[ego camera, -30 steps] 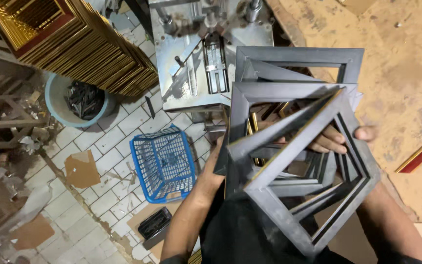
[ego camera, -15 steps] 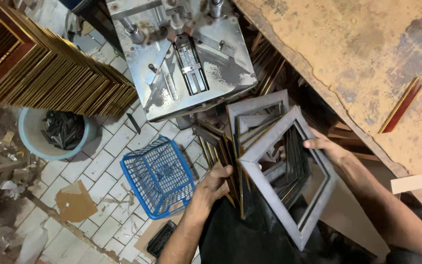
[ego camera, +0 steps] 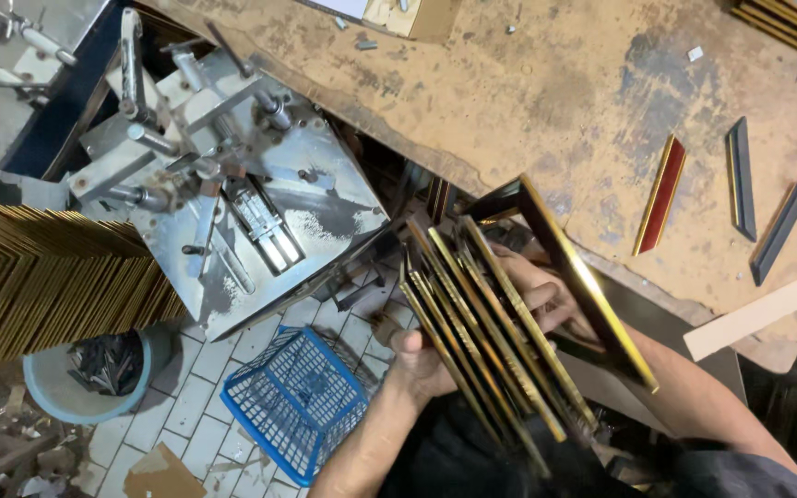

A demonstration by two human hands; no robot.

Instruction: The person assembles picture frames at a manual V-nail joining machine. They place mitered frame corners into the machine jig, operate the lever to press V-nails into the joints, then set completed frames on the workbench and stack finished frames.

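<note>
A bundle of several gold-edged dark picture frames (ego camera: pixel 500 323) stands edge-on in front of me, held between both hands. My left hand (ego camera: pixel 417 360) grips the bundle from its lower left side. My right hand (ego camera: pixel 541 295) reaches in among the frames from the right, fingers partly hidden by them. One frame on the right (ego camera: pixel 583 277) leans apart from the rest. The bundle sits just below the edge of the worn wooden workbench (ego camera: pixel 546 101).
A metal frame-joining machine (ego camera: pixel 232 194) stands at left. A large stack of gold frames (ego camera: pixel 48 286) lies far left. A blue wire basket (ego camera: pixel 297 401) and a bucket of metal scraps (ego camera: pixel 94 369) rest on the tiled floor. Moulding strips (ego camera: pixel 661 194) lie on the bench.
The frames have turned from showing their grey backs to standing edge-on with gold edges visible. The view has swung right and up over the bench.
</note>
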